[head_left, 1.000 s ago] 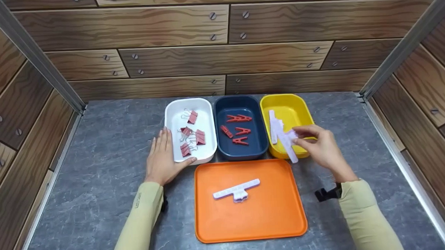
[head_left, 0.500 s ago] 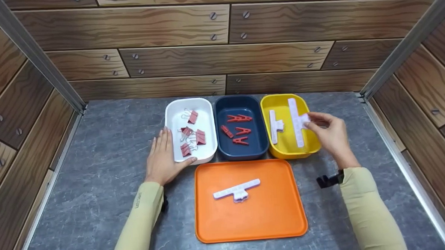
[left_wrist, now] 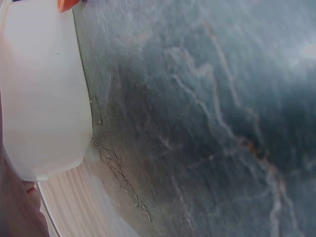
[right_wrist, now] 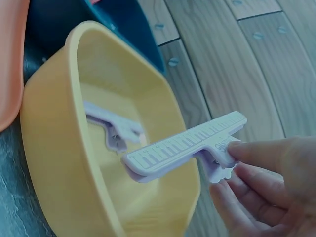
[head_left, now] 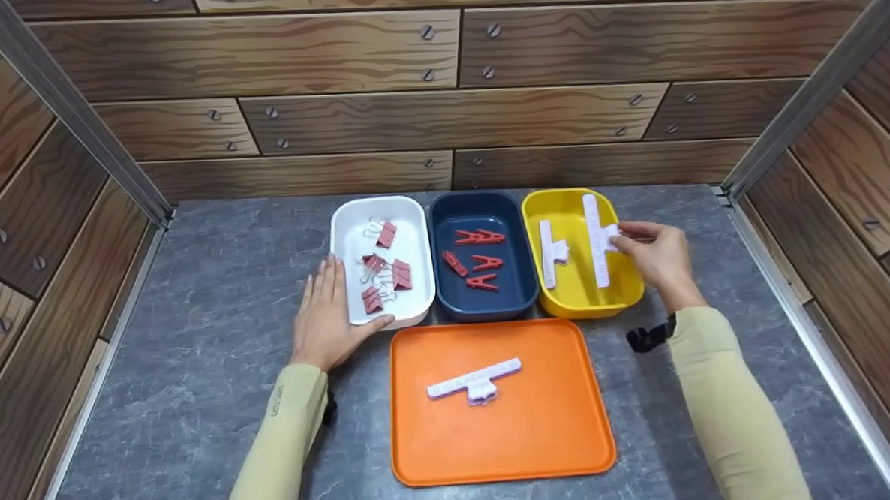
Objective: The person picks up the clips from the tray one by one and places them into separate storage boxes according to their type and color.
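Observation:
My right hand (head_left: 660, 263) pinches the tab of a pale lilac bag clip (head_left: 596, 242) between thumb and fingers. In the right wrist view this bag clip (right_wrist: 187, 145) hangs over the yellow bin (right_wrist: 59, 133), its long bar slanting above the opening. A second lilac clip (head_left: 547, 254) lies inside the yellow bin (head_left: 567, 305), along its left side. On the orange tray (head_left: 498, 443) rests a third lilac clip (head_left: 475, 379). With fingers extended, my left hand (head_left: 326, 315) rests against the left side of the white bin (head_left: 414, 311), thumb at its front corner.
Several red binder clips (head_left: 401, 274) lie in the white bin. The dark blue bin (head_left: 485, 304), between the white and yellow ones, holds several small red clothespins (head_left: 481, 282). The tray sits in front of the bins on a grey marbled table (head_left: 214, 290), with wood-patterned walls (head_left: 334, 123) around.
My right hand has moved right and slightly back with its bag clip, which has swung from a slant over the bin's front edge to nearly lengthwise. The left hand stays put.

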